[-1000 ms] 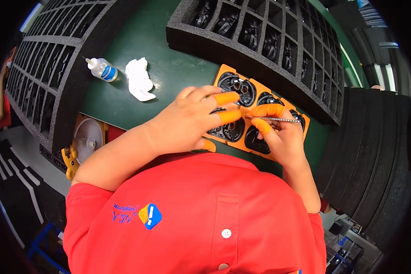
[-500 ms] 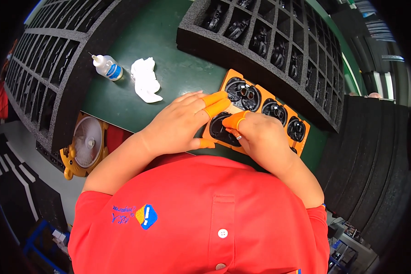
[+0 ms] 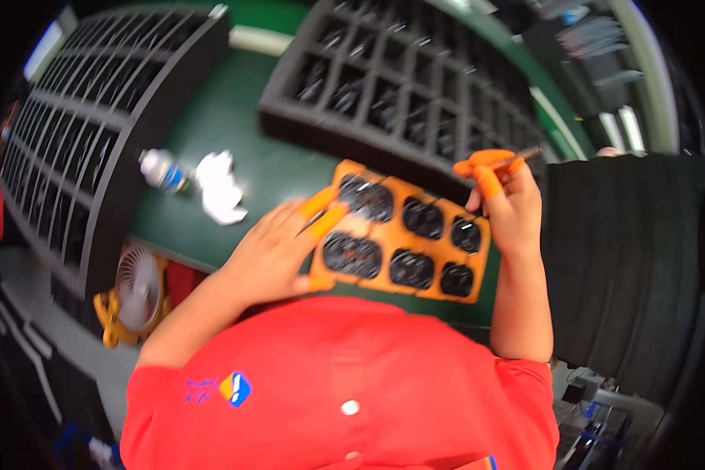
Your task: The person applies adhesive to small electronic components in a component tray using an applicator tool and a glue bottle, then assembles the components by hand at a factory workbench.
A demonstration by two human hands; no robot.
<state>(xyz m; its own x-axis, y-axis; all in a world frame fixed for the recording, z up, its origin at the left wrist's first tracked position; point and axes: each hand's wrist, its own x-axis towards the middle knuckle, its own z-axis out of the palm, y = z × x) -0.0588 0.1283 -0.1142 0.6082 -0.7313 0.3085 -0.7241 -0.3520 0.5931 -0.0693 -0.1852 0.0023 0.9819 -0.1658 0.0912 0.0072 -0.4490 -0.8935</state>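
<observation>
An orange tray (image 3: 395,233) with several round black parts (image 3: 423,217) in its recesses lies on the green table. My left hand (image 3: 270,247), with orange finger covers, rests on the tray's left side, fingers stretched and apart, the thumb near its lower left corner. Beyond the tray's upper right corner, my right hand (image 3: 509,192) is raised, its covered fingers closed round a thin pen-like tool (image 3: 529,152). The tool points up and right; motion blur hides its exact kind.
A black foam box (image 3: 321,125) with divided compartments of black parts stands behind the tray. Another compartment rack (image 3: 110,117) is at the left. A small bottle (image 3: 162,170) and a crumpled white cloth (image 3: 218,188) lie between them. A yellow fan (image 3: 137,294) stands below the table's left edge.
My right hand has lifted from the tray's near left recess and moved right and away, carrying the thin tool. My left hand stays by the tray. The whole view has shifted.
</observation>
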